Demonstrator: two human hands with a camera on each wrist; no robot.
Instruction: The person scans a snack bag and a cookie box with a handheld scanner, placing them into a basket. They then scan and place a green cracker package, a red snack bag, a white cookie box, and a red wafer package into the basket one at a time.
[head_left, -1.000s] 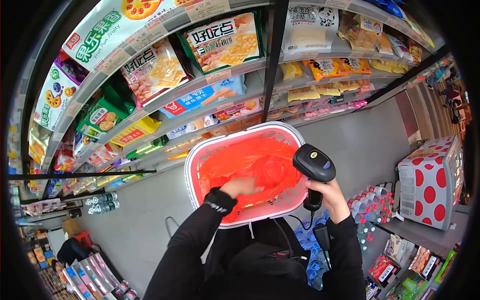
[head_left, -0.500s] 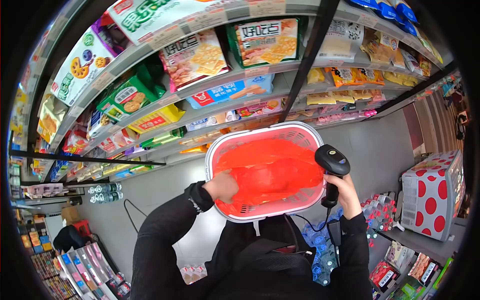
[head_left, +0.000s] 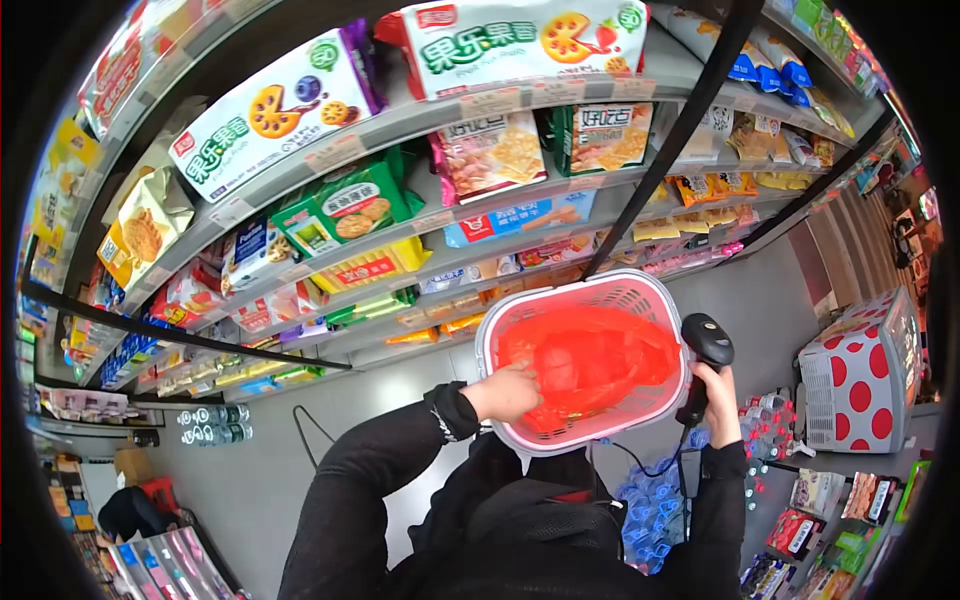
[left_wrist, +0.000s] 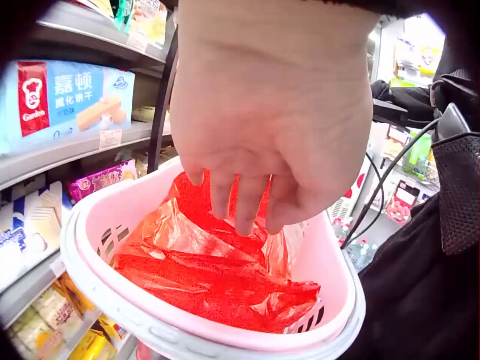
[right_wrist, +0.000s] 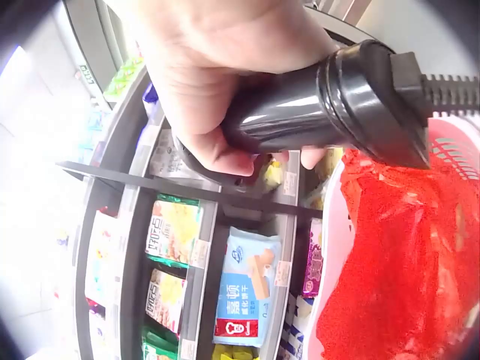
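A pink shopping basket (head_left: 660,402) with a pale rim is in front of the body, lined with a red plastic bag (head_left: 600,360). Over the basket's left side, my left hand (head_left: 508,392) reaches in above the bag. Its fingers (left_wrist: 245,206) point downward, slightly bent, overlapping the bag in the left wrist view. At the basket's right end, my right hand (head_left: 718,398) grips the handle of a black barcode scanner (head_left: 707,342). The right wrist view shows the thumb and fingers wrapped round that handle (right_wrist: 292,109), with a ribbed cable (right_wrist: 450,94) coming out of its end.
Shelves of packaged biscuits (head_left: 350,205) and bread run along the front and left. Bottled drinks (head_left: 655,510) stand on the floor at the right, near a red-dotted white box (head_left: 858,385). Water bottles (head_left: 215,425) are at the far left. The scanner cable (head_left: 640,465) hangs beside the basket.
The left hand has moved from the middle of the basket to its left side. The red bag lies more spread out. Basket and scanner appear further right as the view turned left along the shelves.
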